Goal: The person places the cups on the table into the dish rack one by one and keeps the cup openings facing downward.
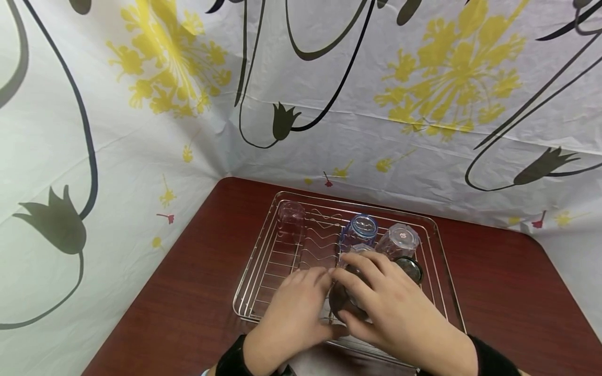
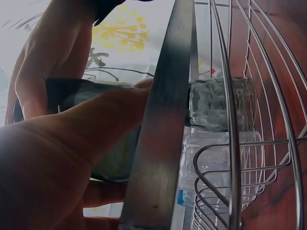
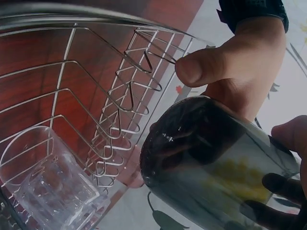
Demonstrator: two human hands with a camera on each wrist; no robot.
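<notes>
In the head view my right hand [image 1: 390, 300] grips a dark smoky drinking glass [image 1: 342, 303] over the front of the wire rack. Its thumb and fingers are around one end of the glass [image 3: 206, 163] in the right wrist view. My left hand [image 1: 296, 313] is cupped close at the left side of the glass, fingers spread from thumb. In the right wrist view its thumb [image 3: 192, 72] stands off the glass's surface. Behind my hands are an upside-down blue glass [image 1: 362, 230], a clear glass [image 1: 401, 240] and a dark glass [image 1: 410, 269], with another clear glass partly hidden.
The metal wire rack [image 1: 254, 277] with wavy dividers sits on a red-brown table [image 1: 188, 292]. A pale pink glass [image 1: 291, 216] stands at its back left. White flowered cloth [image 1: 329, 151] hangs around the back and left sides. The rack's rim crosses the left wrist view.
</notes>
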